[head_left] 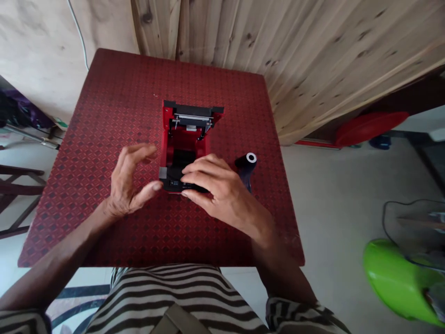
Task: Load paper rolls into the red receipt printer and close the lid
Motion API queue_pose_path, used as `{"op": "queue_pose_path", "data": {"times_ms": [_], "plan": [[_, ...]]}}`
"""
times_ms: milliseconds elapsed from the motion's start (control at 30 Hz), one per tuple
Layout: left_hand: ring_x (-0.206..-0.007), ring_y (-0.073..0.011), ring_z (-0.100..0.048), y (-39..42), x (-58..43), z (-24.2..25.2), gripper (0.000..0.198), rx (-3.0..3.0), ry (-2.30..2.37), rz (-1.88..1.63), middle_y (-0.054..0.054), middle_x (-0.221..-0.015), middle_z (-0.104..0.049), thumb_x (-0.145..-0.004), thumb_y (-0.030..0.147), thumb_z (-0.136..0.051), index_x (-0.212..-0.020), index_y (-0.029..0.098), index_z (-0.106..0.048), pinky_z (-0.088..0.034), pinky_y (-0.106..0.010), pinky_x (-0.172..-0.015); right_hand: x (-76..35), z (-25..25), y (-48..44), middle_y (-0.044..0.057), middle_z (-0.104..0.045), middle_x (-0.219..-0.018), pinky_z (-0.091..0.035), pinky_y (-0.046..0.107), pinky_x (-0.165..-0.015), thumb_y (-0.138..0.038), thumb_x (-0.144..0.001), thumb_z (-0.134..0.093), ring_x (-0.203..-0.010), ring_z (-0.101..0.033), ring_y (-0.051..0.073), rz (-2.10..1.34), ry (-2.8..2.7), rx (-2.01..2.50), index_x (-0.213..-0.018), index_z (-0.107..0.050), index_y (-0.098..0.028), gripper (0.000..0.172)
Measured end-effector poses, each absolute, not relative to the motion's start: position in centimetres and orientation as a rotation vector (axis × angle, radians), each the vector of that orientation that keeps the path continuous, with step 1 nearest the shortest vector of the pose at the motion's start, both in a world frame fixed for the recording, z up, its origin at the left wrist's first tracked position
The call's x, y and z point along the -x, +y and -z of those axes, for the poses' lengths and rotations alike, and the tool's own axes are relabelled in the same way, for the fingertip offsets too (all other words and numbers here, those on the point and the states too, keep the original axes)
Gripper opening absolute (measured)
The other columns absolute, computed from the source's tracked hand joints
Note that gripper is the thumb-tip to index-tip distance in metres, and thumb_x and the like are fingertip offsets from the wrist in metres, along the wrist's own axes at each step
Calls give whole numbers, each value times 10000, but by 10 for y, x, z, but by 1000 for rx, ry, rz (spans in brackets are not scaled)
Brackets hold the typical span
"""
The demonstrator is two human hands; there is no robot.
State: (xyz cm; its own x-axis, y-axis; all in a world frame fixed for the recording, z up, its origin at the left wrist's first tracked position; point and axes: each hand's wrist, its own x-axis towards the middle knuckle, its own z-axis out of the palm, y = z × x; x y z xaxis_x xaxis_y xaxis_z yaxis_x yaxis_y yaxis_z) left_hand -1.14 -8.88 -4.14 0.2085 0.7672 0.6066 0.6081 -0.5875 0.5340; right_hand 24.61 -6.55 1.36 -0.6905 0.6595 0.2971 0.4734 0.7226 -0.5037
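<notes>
A red and black label printer (166, 149) stands on the patterned red table (114, 106) with its lid raised, so its hollow inside shows. My right hand (217, 183) grips the printer's front right part, thumb at the front edge and fingers on top, covering that corner. Just left of the printer is my left hand (130, 178), open, with thumb and fingers spread and nothing held; its thumb tip is close to the front left corner. Beyond my right hand lies a dark roll (246, 160) with a white core, its loose film trailing toward me, partly hidden by the hand.
Wooden planks (222, 32) border the table's far side. To the left is a dark wooden chair (21, 190). On the floor at the right are a bright green plastic object (392, 278) and, farther off, a red round object (371, 127).
</notes>
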Motion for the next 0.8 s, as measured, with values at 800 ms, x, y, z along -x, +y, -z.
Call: {"op": "queue_pose_path", "data": {"times_ms": [800], "plan": [[-1337, -256, -658, -57, -2, 25, 394, -2499, 1043, -1013, -74, -1401, -691, -1119, 415, -433, -1415, 299, -666, -532, -504, -1184, -250, 22, -92, 56, -768, -963, -613, 350, -811, -55, -1012, -598, -858, -644, 191, -77, -2226, 901, -1057, -774, -229, 251]]}}
